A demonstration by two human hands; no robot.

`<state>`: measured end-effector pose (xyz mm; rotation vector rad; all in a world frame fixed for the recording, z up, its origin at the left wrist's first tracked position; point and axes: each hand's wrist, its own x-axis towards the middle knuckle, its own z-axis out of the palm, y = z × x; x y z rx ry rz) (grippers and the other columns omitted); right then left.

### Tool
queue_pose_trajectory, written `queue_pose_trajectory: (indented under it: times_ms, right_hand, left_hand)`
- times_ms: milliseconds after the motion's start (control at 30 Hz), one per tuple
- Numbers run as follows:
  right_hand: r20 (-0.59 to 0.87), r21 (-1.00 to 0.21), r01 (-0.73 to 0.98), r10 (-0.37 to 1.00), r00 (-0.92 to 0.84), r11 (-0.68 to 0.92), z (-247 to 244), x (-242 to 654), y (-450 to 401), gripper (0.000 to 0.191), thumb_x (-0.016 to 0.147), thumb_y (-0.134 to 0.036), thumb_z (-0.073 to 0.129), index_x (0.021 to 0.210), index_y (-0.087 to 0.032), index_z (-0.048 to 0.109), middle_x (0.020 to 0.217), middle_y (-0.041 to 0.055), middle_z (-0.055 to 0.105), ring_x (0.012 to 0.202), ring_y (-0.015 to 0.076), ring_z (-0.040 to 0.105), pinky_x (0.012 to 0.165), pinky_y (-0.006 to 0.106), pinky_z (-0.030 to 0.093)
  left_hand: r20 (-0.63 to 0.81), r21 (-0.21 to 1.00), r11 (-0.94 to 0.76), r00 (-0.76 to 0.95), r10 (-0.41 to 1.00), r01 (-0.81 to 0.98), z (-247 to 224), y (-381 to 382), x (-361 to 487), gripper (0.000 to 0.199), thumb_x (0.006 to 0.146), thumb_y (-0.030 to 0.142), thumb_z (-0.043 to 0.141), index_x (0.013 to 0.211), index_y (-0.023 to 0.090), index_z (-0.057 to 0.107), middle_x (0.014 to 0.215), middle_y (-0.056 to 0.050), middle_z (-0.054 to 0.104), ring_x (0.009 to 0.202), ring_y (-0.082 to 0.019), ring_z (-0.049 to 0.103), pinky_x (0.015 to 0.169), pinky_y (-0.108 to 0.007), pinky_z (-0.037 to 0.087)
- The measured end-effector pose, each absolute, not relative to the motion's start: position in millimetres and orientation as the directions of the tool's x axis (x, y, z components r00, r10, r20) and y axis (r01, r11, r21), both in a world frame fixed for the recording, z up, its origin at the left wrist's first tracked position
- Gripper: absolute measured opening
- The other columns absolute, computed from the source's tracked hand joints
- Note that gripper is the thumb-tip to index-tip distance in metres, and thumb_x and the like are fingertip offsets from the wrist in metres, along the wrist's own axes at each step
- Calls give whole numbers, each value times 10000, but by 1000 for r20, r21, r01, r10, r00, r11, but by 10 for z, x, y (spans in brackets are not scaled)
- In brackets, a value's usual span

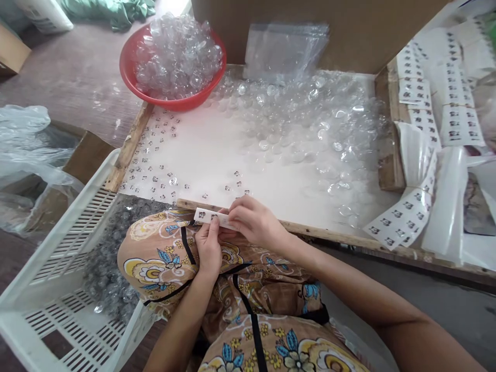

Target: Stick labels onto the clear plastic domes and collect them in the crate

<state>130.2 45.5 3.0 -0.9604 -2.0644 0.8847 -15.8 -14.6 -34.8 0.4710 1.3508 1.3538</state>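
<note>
1. My left hand (209,247) pinches the sticker strip (207,214), thumb on top, at the tray's (209,150) near edge.
2. My right hand (256,219) has fingertips bunched at the strip's right end; whether they grip it, I cannot tell.
3. Red bowl (182,105), heaped with clear pieces (178,57), at the tray's far left corner.

Left hand (209,245): just below centre of the frame, holding a white strip (207,213) with dark prints.
Right hand (256,221): right beside it, fingers at the strip's right end.
Red bowl (176,105): upper left, heaped with clear plastic pieces (178,59).
Tabletop (201,150): centre, more such pieces across its upper right, small dark marks (155,179) dotting its left.
White crate (15,315): lower left.
Printed sheets (459,108): right edge.
</note>
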Motion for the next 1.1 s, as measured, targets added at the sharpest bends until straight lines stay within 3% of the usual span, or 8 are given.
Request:
queue_pose_trajectory:
  times_ms: [100, 200, 367, 533, 833, 900, 1033, 1100]
  right_hand:
    - [154, -905, 351, 953, -260, 242, 39, 1459, 793, 109, 896, -268, 595, 808, -205, 600, 782, 32, 623, 707, 145, 563, 646, 280, 473]
    - [-20, -920, 392, 999, -32, -6, -50, 1687, 1226, 118, 831, -294, 628, 772, -205, 580, 662, -3, 578, 604, 129, 503, 573, 274, 415]
    - [-190, -875, 453, 982, 7, -173, -231, 1864, 1579, 56, 736, -230, 629, 713, -202, 588, 592, -24, 548, 551, 120, 479, 544, 269, 368]
    - [-162, -830, 536, 986, 35, -155, -253, 1795, 1575, 41, 719, -225, 610, 692, -202, 590, 639, -3, 586, 599, 136, 504, 580, 278, 381]
    - [19, -678, 734, 999, -39, 42, -341, 1738, 1454, 40, 745, -151, 591, 745, -189, 600, 870, 77, 611, 660, 157, 538, 699, 325, 439]
    - [0, -686, 727, 999, -35, 25, -339, 1731, 1428, 80, 743, -144, 594, 809, -190, 600, 864, 71, 623, 665, 163, 553, 702, 327, 442]
    - [-50, -739, 674, 997, -62, 5, -262, 1636, 1351, 349, 756, -94, 569, 1090, -194, 549, 798, 33, 674, 687, 184, 593, 683, 313, 435]
    - [1, -750, 657, 994, -105, 70, -182, 1534, 1242, 318, 797, -90, 538, 1099, -190, 548, 895, 66, 693, 709, 179, 605, 689, 314, 438]
  left_hand:
    - [-398, 878, 260, -309, 864, -402, -344, -153, -161, 454, 789, 509, 719, 1038, 131, 760, 805, -76, 770, 686, -208, 740, 610, -301, 625]
    - [-387, 885, 256, -307, 870, -390, -329, -154, -163, 473, 779, 513, 719, 1047, 125, 759, 787, -71, 764, 642, -185, 725, 587, -299, 627]
    - [-375, 890, 247, -306, 875, -384, -319, -152, -163, 456, 772, 496, 729, 1032, 122, 766, 803, -73, 768, 596, -163, 705, 568, -295, 628]
    - [-372, 888, 243, -301, 878, -391, -323, -152, -159, 435, 782, 474, 730, 1033, 121, 768, 790, -72, 767, 638, -176, 720, 582, -292, 633]
    - [-392, 886, 267, -304, 868, -379, -320, -156, -162, 452, 768, 501, 732, 1024, 131, 773, 804, -67, 770, 641, -176, 719, 589, -303, 636]
    - [-389, 887, 265, -304, 870, -377, -321, -156, -163, 458, 765, 503, 733, 1026, 129, 770, 809, -68, 771, 652, -179, 720, 585, -299, 633]
    - [-389, 886, 262, -305, 870, -383, -316, -156, -167, 469, 759, 505, 739, 1024, 119, 767, 793, -66, 765, 645, -179, 720, 583, -296, 630]
    - [-388, 886, 262, -304, 870, -382, -312, -159, -170, 487, 762, 510, 739, 1050, 118, 760, 774, -60, 760, 642, -183, 723, 589, -298, 630]
